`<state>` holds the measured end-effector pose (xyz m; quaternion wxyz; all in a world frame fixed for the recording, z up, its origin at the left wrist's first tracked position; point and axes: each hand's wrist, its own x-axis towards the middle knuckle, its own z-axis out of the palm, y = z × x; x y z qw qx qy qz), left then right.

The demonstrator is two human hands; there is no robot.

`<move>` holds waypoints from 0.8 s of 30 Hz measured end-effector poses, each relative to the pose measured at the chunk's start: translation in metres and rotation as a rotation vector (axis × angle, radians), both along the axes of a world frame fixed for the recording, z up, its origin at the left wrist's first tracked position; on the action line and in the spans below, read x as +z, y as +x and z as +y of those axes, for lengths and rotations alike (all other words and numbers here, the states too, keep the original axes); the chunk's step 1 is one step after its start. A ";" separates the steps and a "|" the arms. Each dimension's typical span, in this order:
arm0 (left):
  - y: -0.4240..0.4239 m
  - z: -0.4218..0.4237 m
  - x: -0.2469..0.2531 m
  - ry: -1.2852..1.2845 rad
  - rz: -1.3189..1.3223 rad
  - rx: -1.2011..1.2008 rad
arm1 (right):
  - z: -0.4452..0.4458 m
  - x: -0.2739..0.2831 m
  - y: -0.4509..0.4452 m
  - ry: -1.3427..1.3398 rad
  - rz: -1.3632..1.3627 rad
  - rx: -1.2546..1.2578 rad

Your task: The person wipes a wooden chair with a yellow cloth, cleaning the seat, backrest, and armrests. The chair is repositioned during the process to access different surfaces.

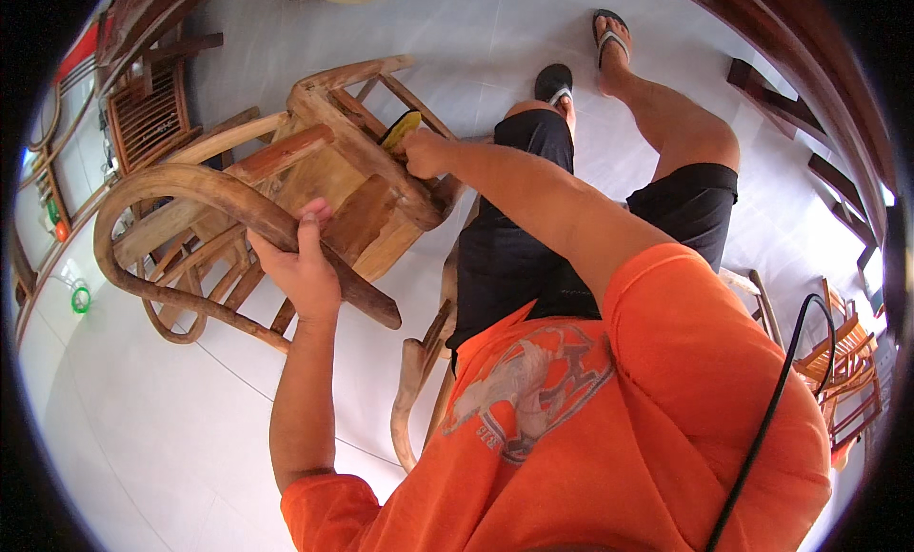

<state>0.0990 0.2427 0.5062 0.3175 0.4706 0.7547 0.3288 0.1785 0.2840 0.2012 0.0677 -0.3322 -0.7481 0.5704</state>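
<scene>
A wooden chair (314,173) with bent, rounded rails lies tipped over in front of me, to the left of my legs. My left hand (303,266) is wrapped around its curved wooden rail (207,188), thumb on top. Farther off, my right hand (427,154) grips a yellow-and-dark pad (402,132) against a thick wooden bar of the same chair. The pad's exact kind is unclear, as my fingers cover part of it.
Beside my left thigh shows another curved wooden piece (408,388). Slatted wooden chairs (846,352) stand at the far right, and a slatted wooden panel (146,116) at upper left. A green ring-shaped item (81,300) lies on the pale tiled floor (178,423). A black cable (757,438) crosses my right side.
</scene>
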 end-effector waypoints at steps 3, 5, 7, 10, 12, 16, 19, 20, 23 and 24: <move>0.001 0.002 0.002 -0.007 0.001 -0.018 | -0.013 0.006 -0.001 0.113 -0.096 0.051; 0.002 0.000 0.002 -0.008 0.006 -0.005 | -0.016 0.018 0.017 -0.134 -0.156 0.001; 0.003 0.000 0.001 -0.008 0.001 0.004 | -0.024 0.021 0.029 0.007 -0.092 0.163; 0.005 0.002 0.002 0.000 0.002 -0.005 | -0.029 0.002 0.040 0.180 -0.013 0.239; -0.005 -0.004 -0.003 0.009 0.012 -0.004 | -0.013 0.053 0.051 0.259 -0.177 0.439; 0.004 -0.001 0.001 0.010 0.002 0.015 | -0.019 0.016 0.034 0.390 -0.099 0.409; 0.004 0.001 0.004 -0.005 0.046 0.008 | -0.021 -0.001 0.020 0.310 -0.026 0.431; 0.004 0.002 0.002 -0.001 0.058 0.003 | -0.019 0.001 0.018 0.263 -0.081 0.495; 0.000 -0.001 0.001 0.019 0.075 -0.018 | -0.022 0.004 0.018 0.149 -0.107 0.572; 0.000 0.001 0.000 0.026 0.055 -0.019 | -0.027 0.002 0.018 0.110 -0.092 0.579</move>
